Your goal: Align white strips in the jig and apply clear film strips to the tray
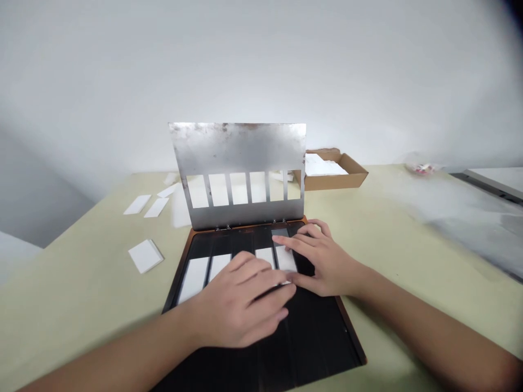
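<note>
Card [286,261], white, lay flat on the black board [314,337] | long side pointed away from the person | right hand [318,253] was nearer, fingers spread around it | left hand [249,299] curled at its near end; pinching or not, could not tell

The cards [195,275] are plain white, the board [314,332] is black, and the metal frame [241,147] is grey with brownish stains.
</note>
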A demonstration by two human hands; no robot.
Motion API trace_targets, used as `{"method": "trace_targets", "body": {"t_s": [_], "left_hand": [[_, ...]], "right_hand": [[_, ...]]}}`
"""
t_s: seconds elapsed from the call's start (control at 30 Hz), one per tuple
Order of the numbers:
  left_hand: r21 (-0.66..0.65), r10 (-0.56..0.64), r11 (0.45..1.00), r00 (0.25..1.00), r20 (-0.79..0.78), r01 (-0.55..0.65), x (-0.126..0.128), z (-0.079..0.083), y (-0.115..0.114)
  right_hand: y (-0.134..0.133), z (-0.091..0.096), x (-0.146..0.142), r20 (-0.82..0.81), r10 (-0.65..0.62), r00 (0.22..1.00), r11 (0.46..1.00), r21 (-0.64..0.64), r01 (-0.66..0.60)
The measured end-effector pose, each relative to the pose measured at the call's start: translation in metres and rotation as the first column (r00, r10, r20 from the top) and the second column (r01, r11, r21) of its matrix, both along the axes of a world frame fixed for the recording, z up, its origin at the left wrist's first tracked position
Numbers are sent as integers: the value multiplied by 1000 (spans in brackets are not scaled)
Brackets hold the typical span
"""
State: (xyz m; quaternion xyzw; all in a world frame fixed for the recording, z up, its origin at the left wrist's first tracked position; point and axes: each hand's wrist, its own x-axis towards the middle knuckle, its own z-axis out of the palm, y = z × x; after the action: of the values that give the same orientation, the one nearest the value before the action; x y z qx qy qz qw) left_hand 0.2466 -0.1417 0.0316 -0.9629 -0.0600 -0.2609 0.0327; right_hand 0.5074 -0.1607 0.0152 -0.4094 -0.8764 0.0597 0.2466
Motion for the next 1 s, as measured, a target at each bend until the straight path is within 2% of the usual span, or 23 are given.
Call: {"method": "trace_targets", "body": {"t_s": [0.07, 0.13, 0.33, 0.73, 1.0], "left_hand": [[-15, -79, 997, 996, -43, 79, 1, 0, -1], [-34, -89, 996, 993, -76, 86, 3, -2, -1], [-129, -11, 992, 996, -92, -1, 5, -9, 2], [-199, 165, 964, 983, -80, -178, 6, -12, 3], [-162, 259, 948, 960, -105, -273, 3, -11, 4]], "right_hand": [[0, 0, 0, 1, -5, 1000, 1000, -9, 5], [0, 0, 0, -4, -10, 1000, 1000, -12, 10], [1, -2, 0, -13, -16, 1000, 1000, -1, 16], [0, -1, -2, -31, -11, 999, 1000, -20, 10], [-5, -4, -11, -39, -141, 989, 990, -33, 139]]}}
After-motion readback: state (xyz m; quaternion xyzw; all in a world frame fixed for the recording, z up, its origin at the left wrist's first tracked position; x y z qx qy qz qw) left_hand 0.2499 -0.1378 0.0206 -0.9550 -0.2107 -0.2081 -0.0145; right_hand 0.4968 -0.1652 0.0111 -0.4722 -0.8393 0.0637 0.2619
